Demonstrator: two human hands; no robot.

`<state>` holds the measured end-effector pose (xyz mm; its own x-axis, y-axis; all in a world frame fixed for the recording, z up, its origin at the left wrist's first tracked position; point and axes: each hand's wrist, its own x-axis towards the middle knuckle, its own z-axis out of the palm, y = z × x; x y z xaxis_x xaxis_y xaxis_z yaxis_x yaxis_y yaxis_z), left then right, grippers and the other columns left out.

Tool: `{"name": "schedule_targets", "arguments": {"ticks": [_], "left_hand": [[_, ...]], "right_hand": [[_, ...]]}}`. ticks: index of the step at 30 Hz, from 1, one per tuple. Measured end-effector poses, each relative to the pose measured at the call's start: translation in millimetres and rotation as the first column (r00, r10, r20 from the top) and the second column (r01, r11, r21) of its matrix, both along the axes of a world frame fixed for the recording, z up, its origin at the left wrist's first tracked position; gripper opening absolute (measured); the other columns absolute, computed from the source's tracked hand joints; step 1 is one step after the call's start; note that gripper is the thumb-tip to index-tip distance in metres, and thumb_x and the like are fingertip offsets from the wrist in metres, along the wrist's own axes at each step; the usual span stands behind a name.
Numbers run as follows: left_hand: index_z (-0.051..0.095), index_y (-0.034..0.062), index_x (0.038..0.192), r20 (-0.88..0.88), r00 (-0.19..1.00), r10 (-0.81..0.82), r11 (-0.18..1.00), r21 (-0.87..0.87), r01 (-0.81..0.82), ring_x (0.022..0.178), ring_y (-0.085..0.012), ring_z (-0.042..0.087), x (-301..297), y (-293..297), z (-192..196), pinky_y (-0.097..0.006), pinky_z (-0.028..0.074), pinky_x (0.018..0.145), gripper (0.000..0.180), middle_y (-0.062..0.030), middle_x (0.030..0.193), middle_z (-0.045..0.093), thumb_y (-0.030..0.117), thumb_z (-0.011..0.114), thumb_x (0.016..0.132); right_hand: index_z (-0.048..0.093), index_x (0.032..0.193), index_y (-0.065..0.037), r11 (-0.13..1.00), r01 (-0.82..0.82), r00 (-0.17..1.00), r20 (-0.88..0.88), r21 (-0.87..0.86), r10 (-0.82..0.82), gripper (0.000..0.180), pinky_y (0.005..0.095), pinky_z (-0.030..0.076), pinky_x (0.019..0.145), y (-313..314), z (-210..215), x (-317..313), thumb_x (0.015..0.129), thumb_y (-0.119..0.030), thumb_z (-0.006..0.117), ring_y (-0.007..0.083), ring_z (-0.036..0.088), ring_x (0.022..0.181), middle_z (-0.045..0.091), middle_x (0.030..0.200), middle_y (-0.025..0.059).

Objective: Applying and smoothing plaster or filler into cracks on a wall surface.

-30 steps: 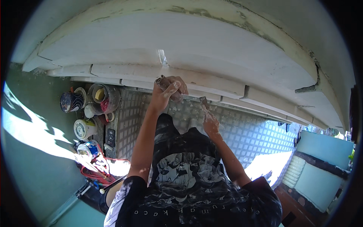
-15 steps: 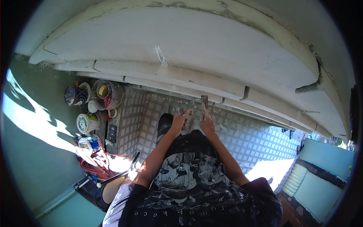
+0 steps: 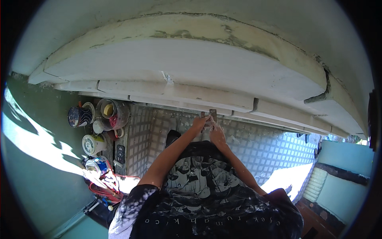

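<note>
Grey flat scraper (1) is projecting from the right hand, whose fingers are curling round it; the left hand (hands: 2) is lying just beside, its finger spread and hold remaining indiscernible.

Flat blade dull, metal-looking; ledge matt, rough in patches; shirt matt cloth; bucket translucent plastic.
</note>
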<state>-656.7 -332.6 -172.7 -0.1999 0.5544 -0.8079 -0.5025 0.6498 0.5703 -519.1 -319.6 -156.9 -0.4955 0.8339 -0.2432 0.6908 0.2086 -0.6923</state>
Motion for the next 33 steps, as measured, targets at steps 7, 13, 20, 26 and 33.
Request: {"name": "schedule_targets", "arguments": {"ticks": [7,13,20,26,33], "left_hand": [[0.07,0.0101,0.087,-0.031,0.995,-0.093,0.995,0.019,0.094,0.042,-0.0118,0.048,-12.7,12.9,-7.4,-0.03,0.031,0.039,0.028,-0.0034,0.067,0.064,0.038,0.069,0.087],[0.071,0.0054,0.082,-0.28,0.951,-0.128,0.983,0.093,0.16,0.044,-0.0137,0.052,-18.0,4.6,-42.4,-0.032,0.037,0.041,0.028,-0.0042,0.06,0.06,0.033,0.069,0.086],[0.067,0.0053,0.075,-0.398,0.915,-0.064,0.955,0.241,0.172,0.045,-0.0109,0.051,11.0,-16.1,-26.2,-0.03,0.036,0.041,0.029,-0.0019,0.057,0.056,0.031,0.067,0.088],[0.069,-0.0009,0.085,-0.402,0.916,-0.005,0.934,0.326,0.148,0.054,-0.0133,0.055,15.9,-17.8,-11.0,-0.034,0.041,0.05,0.029,-0.0052,0.061,0.061,0.028,0.068,0.088],[0.068,-0.0015,0.088,-0.501,0.865,0.01,0.901,0.381,0.21,0.057,-0.0157,0.061,12.2,-20.5,-26.9,-0.035,0.047,0.054,0.028,-0.009,0.066,0.066,0.026,0.067,0.089]], "right_hand": [[0.051,0.139,-0.009,0.985,0.036,0.997,-0.062,-0.169,-0.047,0.045,0.0505,0.043,0.095,16.5,-5.1,-3.7,0.095,-0.016,0.045,0.045,0.059,0.102,0.065,0.108,0.026],[0.024,0.153,-0.013,0.986,0.054,0.979,-0.188,-0.158,-0.084,0.065,0.0525,0.045,0.093,10.1,17.5,-3.4,0.094,-0.016,0.053,0.049,0.06,0.099,0.064,0.11,0.0276],[0.042,0.135,-0.01,0.647,0.1,0.856,-0.266,-0.756,-0.444,0.04,0.0403,0.056,0.061,4.5,0.3,15.6,0.099,-0.024,0.053,0.0261,0.067,0.07,0.064,0.086,0.0119],[0.052,0.116,-0.015,0.531,0.014,0.689,-0.377,-0.847,-0.619,0.019,0.0275,0.044,0.041,6.3,-0.1,15.1,0.102,-0.028,0.049,0.0149,0.056,0.048,0.059,0.076,0.0024],[0.053,0.104,-0.01,0.696,0.109,0.797,-0.356,-0.71,-0.487,0.015,0.0288,0.039,0.037,15.0,2.8,1.8,0.103,-0.023,0.046,0.0113,0.048,0.042,0.054,0.067,0.0009]]}}
